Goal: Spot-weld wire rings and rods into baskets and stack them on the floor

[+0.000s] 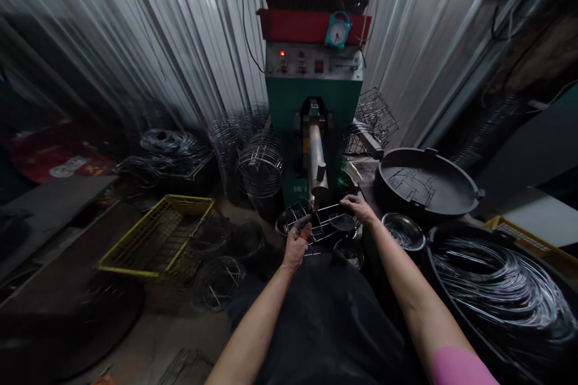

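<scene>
A green machine (289,102) with a grey control panel and a lit red lamp stands ahead of me. Its metal arm (316,156) points toward me and ends just above a wire frame (320,230). My left hand (297,242) grips the left side of that frame, its fingers closed, with something orange on one finger. At the frame's right end, my right hand (359,207) pinches a thin wire between thumb and fingertips. The welding tip and the wires under it are dark and small, so their contact cannot be made out.
A yellow crate (109,266) and wire baskets lie at the left. On the right are a round black tray (474,192), a small metal bowl (422,242) and a large tub of wire rings (501,283). Stacked wire rings (261,162) stand left of the machine.
</scene>
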`<action>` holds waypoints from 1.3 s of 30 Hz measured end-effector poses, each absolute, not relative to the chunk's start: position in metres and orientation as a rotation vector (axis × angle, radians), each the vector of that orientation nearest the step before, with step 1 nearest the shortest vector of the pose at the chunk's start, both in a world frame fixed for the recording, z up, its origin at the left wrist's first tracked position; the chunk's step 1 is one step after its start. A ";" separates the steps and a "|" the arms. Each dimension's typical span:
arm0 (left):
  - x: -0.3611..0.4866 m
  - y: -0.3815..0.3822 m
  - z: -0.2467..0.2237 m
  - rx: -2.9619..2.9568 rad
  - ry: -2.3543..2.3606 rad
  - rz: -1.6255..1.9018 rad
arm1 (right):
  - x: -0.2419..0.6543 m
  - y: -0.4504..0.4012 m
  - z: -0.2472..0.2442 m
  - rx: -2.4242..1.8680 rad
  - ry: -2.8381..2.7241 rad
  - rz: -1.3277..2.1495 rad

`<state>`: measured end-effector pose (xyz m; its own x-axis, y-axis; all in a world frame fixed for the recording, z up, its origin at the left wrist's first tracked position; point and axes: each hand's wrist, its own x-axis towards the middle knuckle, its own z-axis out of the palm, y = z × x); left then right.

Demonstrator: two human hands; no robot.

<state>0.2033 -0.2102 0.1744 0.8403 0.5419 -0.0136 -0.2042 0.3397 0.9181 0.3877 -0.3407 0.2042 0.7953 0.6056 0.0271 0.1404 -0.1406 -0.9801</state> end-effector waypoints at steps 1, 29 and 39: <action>0.203 -0.211 0.174 1.114 0.348 0.497 | 0.388 -0.341 0.205 -1.694 -0.599 0.457; 0.210 -0.207 0.180 0.951 0.407 0.508 | 0.358 -0.341 0.190 -1.883 -0.741 0.142; 0.221 -0.199 0.192 0.894 0.402 0.502 | 0.372 -0.332 0.195 -1.884 -0.712 0.165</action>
<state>0.2214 -0.1987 0.1916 0.8135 0.5684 -0.1229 -0.2440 0.5255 0.8150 0.3720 -0.3321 0.1947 0.8125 0.5446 0.2080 0.3976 -0.2568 -0.8809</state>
